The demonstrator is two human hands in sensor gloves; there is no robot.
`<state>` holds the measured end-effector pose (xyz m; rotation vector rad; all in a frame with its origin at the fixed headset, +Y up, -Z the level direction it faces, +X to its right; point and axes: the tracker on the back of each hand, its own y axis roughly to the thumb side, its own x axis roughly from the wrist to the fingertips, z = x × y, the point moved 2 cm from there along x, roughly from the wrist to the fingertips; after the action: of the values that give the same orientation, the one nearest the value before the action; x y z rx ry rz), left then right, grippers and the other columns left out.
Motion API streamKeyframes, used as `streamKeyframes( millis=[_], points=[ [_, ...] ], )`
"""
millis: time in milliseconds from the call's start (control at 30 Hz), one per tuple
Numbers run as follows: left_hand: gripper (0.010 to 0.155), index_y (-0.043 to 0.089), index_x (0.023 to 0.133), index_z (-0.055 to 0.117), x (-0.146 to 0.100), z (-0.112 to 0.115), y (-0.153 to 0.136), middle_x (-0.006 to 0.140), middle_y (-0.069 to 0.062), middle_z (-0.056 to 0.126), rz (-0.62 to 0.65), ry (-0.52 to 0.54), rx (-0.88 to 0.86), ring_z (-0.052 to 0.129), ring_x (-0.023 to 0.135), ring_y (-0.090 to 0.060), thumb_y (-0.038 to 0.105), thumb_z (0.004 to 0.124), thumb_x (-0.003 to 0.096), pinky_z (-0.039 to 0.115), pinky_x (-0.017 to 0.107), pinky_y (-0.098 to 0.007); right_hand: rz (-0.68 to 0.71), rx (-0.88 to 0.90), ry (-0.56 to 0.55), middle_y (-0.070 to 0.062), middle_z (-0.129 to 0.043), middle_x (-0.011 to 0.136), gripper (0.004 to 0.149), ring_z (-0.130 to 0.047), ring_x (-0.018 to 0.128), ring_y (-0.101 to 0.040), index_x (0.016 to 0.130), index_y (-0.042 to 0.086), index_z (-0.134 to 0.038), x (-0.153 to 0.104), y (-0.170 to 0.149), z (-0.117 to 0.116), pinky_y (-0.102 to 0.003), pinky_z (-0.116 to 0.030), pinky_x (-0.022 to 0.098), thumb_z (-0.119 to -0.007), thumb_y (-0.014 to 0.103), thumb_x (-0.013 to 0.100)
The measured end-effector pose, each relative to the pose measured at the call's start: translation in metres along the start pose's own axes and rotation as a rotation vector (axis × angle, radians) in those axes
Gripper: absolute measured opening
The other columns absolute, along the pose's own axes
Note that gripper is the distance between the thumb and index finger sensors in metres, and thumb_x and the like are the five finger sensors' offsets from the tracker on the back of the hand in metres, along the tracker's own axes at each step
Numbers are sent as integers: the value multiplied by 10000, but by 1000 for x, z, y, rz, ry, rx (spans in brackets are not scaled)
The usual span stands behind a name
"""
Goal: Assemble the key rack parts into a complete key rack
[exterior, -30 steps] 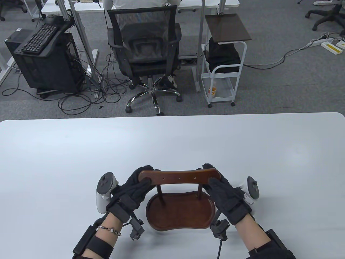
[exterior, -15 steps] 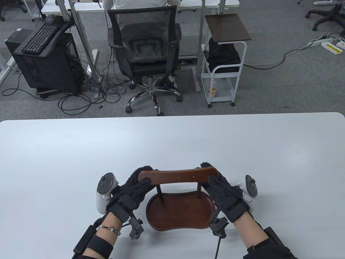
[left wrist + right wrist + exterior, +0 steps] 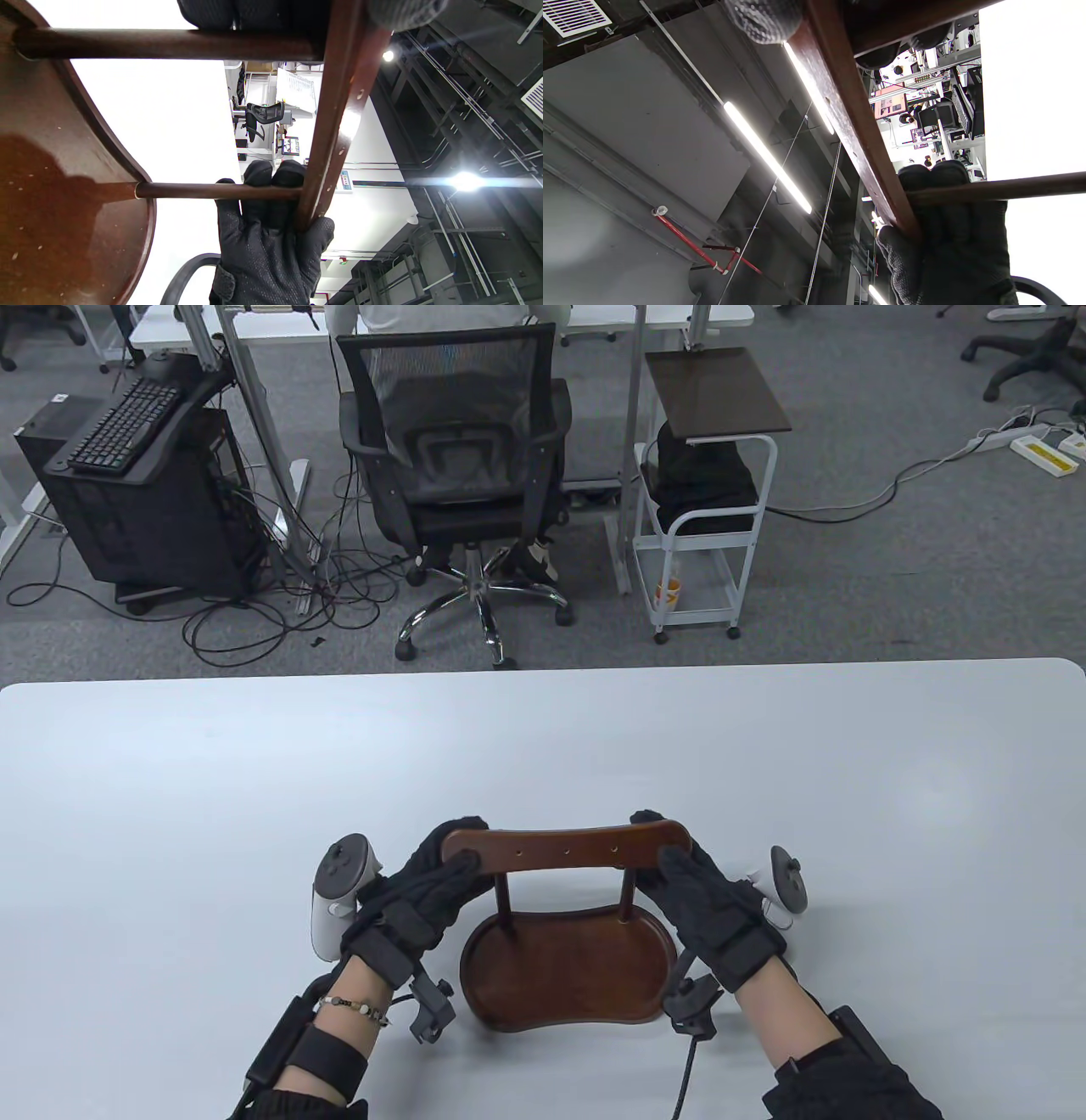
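A dark wooden key rack stands near the table's front edge: a kidney-shaped base tray [image 3: 568,976], two thin posts [image 3: 503,902] and a top bar [image 3: 567,847] with small holes. My left hand [image 3: 437,872] grips the bar's left end and my right hand [image 3: 683,875] grips its right end. In the left wrist view the bar [image 3: 335,123] joins both posts [image 3: 216,191], with my right hand [image 3: 271,237] behind. In the right wrist view the bar [image 3: 852,127] runs to my left hand [image 3: 950,237].
The white table [image 3: 543,763] stretches far ahead and to both sides of the rack. Beyond its far edge stand an office chair [image 3: 458,475], a white cart [image 3: 704,517] and a computer tower [image 3: 144,492] on the floor.
Both hands and the top bar have shifted slightly away from me and to the right. The base tray has stayed in place.
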<state>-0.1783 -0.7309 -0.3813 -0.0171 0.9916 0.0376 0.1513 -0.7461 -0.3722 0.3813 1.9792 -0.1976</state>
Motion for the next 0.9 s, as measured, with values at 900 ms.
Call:
streamKeyframes(
  millis=[900],
  points=[
    [596,386,1115,408,-1,0,-1,1209,89,630,-16,-5,-39,631,1175,-207,505,656,586,513,846,-521,-38,-73,-55,-120,-623,1165,635,-532,1051,-423,1135,128,-463,-10,-3,0,-627,-355,711,-618,452,612]
  ],
)
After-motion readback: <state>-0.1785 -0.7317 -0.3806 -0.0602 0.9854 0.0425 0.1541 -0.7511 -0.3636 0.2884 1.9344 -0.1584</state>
